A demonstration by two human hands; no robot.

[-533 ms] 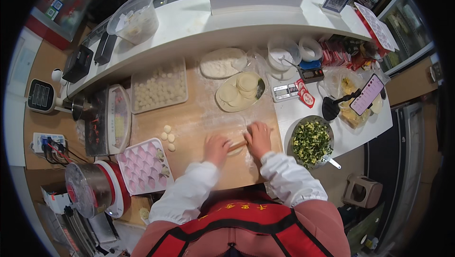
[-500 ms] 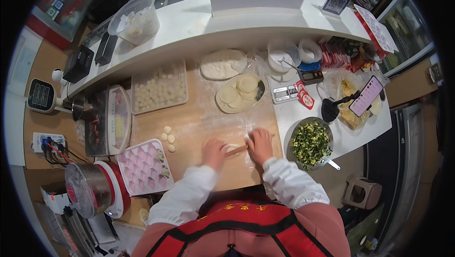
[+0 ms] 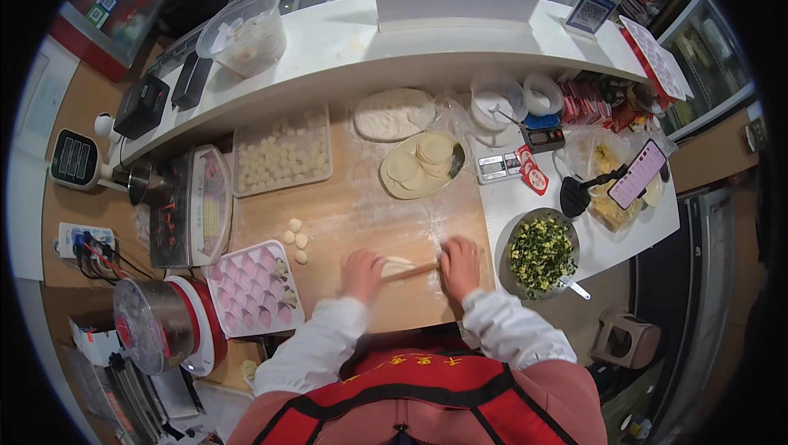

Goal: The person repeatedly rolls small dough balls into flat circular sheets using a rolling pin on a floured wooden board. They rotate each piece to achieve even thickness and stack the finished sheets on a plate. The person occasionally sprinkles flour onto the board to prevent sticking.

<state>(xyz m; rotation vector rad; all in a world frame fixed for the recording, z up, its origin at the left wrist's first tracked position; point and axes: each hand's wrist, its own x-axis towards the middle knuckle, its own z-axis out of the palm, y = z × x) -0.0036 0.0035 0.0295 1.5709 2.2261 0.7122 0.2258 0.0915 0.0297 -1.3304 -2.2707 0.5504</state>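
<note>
On the floured wooden board point(image 3: 345, 223), a thin wooden rolling pin point(image 3: 420, 270) lies across a small flattened piece of dough point(image 3: 397, 264). My right hand point(image 3: 460, 268) is closed over the pin's right end. My left hand point(image 3: 362, 273) is at the dough's left edge, fingers curled onto it; whether it also touches the pin is hard to see. Several small dough balls point(image 3: 300, 241) sit on the board to the left. Beyond my hands, round dough wrappers point(image 3: 433, 149) are piled on an oval plate point(image 3: 425, 191).
A clear tub point(image 3: 236, 192) of dough balls and a flour tray point(image 3: 392, 113) stand at the back. To the right are a bowl of chopped green-and-yellow filling point(image 3: 542, 250), a scale point(image 3: 497, 167) and a phone point(image 3: 639, 174) on a stand. Left are a pink moulded tray point(image 3: 253, 285) and a mixer point(image 3: 154, 326).
My hands have moved slightly farther apart, the left a little left and nearer me. More of the rolling pin and the dough shows between them. The whole view has shifted slightly.
</note>
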